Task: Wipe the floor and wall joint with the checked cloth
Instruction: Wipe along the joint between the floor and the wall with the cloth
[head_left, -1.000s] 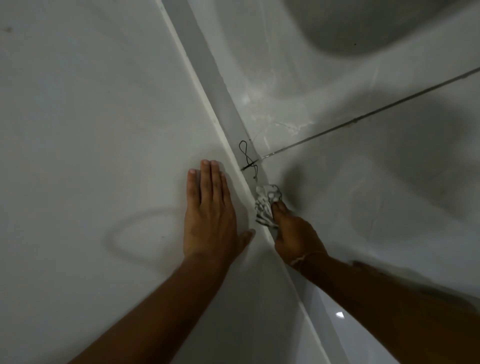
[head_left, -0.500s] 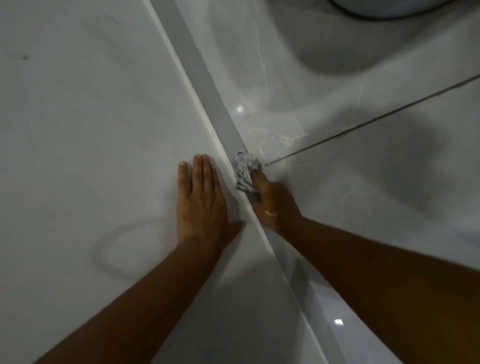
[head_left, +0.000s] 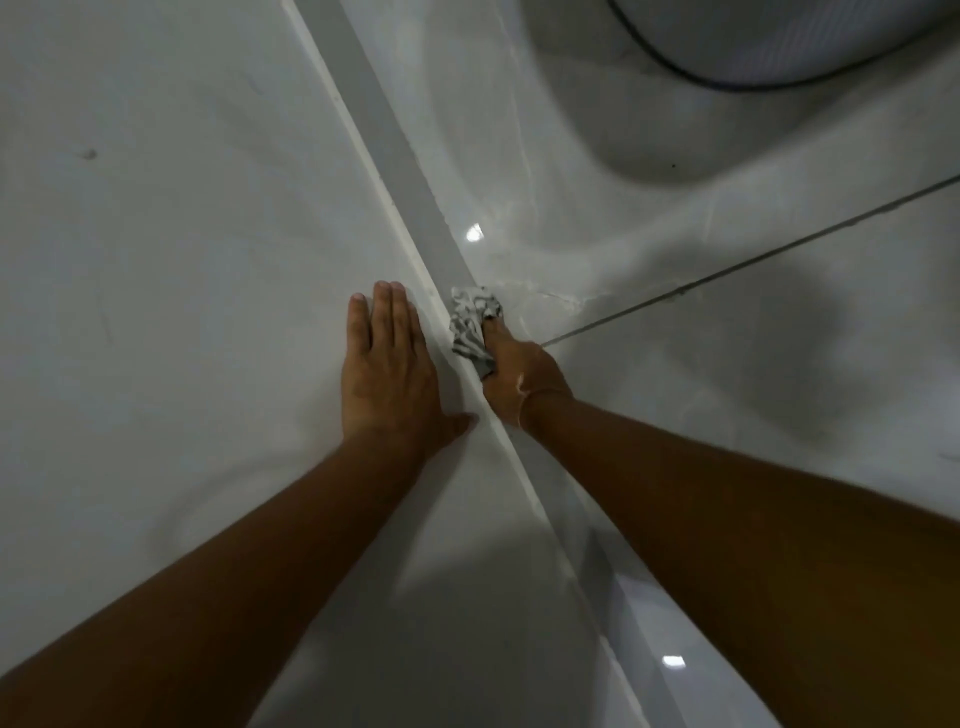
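The floor and wall joint (head_left: 400, 171) runs as a grey strip diagonally from the top middle to the bottom right. My right hand (head_left: 519, 376) grips a crumpled grey and white checked cloth (head_left: 470, 325) and presses it against the joint. My left hand (head_left: 389, 369) lies flat on the white wall (head_left: 182, 234), fingers together, just left of the joint and beside the cloth. Both forearms reach in from the bottom of the view.
Glossy grey marble floor tiles (head_left: 727, 364) fill the right side, crossed by a dark grout line (head_left: 753, 262). A white rounded object with a dark edge (head_left: 779, 36) stands at the top right and casts a shadow on the floor.
My right hand has slid the cloth farther up along the joint, over the spot where a dark thread lay. My left hand stays flat on the wall. The white object has come into view.
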